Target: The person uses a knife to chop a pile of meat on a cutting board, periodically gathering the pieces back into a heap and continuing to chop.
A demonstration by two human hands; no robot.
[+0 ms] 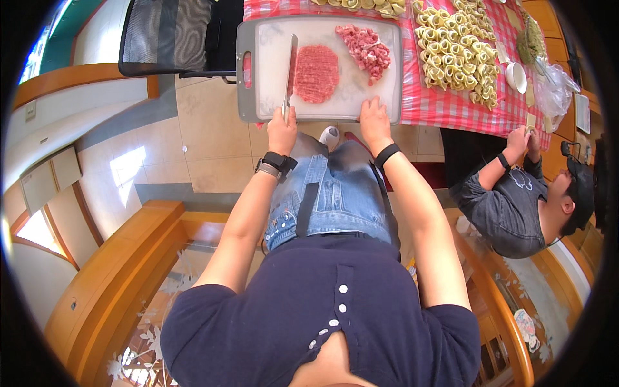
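Observation:
My left hand (282,129) grips the handle of a kitchen knife (292,67), whose blade points away from me at the left edge of a flat, scored patty of minced meat (316,73). Both lie on a white cutting board with a grey rim (319,117). My right hand (375,119) rests on the board's near edge, right of the mince, with nothing seen in it; how far its fingers are apart is hard to make out. Farther back on the board's right side is a heap of chopped raw meat (367,48).
Right of the board, many folded dumplings (457,48) cover part of a red checked tablecloth (435,113). A white bowl (516,78) and a clear plastic bag (553,94) are beyond them. Another person (517,203) sits at the right, hands at the table edge. A mesh chair (167,38) stands at the left.

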